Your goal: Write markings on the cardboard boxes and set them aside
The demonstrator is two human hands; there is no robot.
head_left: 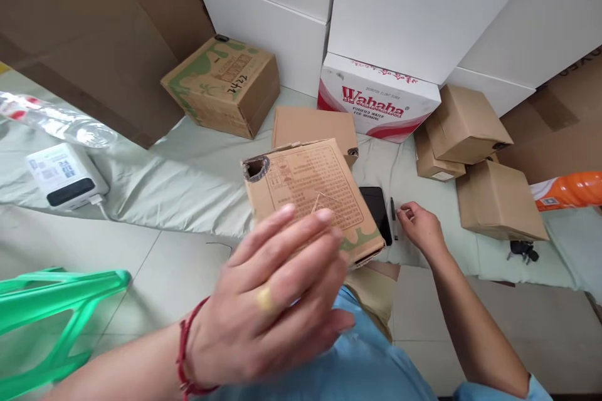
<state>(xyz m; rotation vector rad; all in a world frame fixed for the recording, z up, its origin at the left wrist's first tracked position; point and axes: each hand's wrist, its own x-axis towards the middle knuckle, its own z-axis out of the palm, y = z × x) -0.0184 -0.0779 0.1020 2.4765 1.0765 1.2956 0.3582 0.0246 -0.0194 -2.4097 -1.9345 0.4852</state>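
My left hand [282, 294], with a red string bracelet [183, 351] at the wrist, is raised close to the camera. Its fingers are stretched out, and I see nothing held in them. Beyond the fingertips is a brown cardboard box [324, 182] with printed text, green markings and a hole at one corner; whether the hand touches it I cannot tell. My right hand [421, 225] rests on the cloth-covered surface, fingers loosely bent, just right of a dark pen [394, 218]. A black phone [377, 213] lies left of the pen, partly behind the box.
Behind stand a plain brown box [315, 125], a green-patterned box [226, 84] and a Wahaba-style white-and-red water carton [376, 97]. Small boxes [498, 200], keys [523, 252] and an orange bottle [571, 191] sit right. Left are a power bank [66, 172], plastic bottle [61, 122] and green stool [61, 313].
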